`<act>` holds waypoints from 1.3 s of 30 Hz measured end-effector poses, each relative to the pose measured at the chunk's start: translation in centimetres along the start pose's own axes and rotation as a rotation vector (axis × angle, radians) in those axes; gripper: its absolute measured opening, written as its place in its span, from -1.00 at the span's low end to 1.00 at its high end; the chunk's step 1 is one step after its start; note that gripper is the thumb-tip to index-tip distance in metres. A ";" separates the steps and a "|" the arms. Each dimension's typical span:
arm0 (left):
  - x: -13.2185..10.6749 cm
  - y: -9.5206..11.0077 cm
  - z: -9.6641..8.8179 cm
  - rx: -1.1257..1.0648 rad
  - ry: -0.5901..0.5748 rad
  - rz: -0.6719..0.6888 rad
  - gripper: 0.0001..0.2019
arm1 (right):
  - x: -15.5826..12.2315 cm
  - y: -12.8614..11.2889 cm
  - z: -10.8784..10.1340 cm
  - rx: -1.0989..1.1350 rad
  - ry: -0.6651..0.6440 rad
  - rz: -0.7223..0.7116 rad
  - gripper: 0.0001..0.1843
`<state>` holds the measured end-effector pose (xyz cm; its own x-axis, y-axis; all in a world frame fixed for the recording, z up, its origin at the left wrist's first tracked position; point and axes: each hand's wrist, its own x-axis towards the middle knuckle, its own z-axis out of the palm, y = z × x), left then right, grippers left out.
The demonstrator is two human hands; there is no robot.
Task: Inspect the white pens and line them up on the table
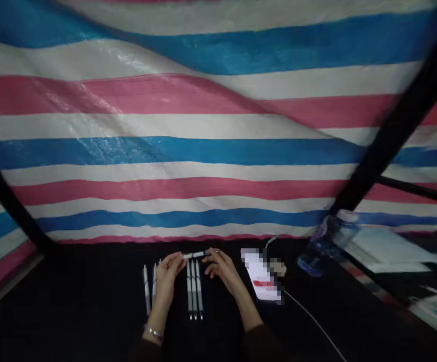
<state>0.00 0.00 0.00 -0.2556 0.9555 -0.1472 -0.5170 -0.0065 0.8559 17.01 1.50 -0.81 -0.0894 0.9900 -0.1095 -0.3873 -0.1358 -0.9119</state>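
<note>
Between my two hands a white and grey pen (pixel 196 255) is held level, above the black table (pixel 101 296). My left hand (pixel 168 276) pinches its left end, and a bracelet (pixel 153 332) circles that wrist. My right hand (pixel 220 266) grips the right end between thumb and fingertips, the other fingers loosely curled. Just below the held pen, three similar pens (pixel 194 291) lie side by side, tips toward me. More pens lie left of my left hand, one fully seen pen (pixel 146 289) and others partly hidden behind the hand.
Right of my right hand lies a lit phone (pixel 259 281), partly blurred out, with a white cable (pixel 312 319) near it. Farther right stand a clear bottle (pixel 318 246) and stacked papers (pixel 392 249). A striped plastic sheet (pixel 203 151) hangs behind, between dark poles (pixel 388 130).
</note>
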 end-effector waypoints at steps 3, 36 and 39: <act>0.0 0.2 0.0 -0.003 0.034 0.002 -0.78 | 0.2 -0.2 -0.4 0.081 0.007 -0.011 -0.53; 0.4 -0.4 0.2 0.051 -0.065 -0.038 -0.66 | 1.1 0.4 -1.3 0.027 0.113 -0.109 -0.48; 0.5 -0.5 0.1 0.035 -0.040 -0.024 -0.68 | 1.0 0.4 -1.1 0.018 0.117 -0.093 -0.54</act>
<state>0.19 0.46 -0.45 -0.2102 0.9663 -0.1486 -0.4938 0.0263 0.8692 17.80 2.45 -1.68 0.0547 0.9959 -0.0715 -0.4049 -0.0433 -0.9133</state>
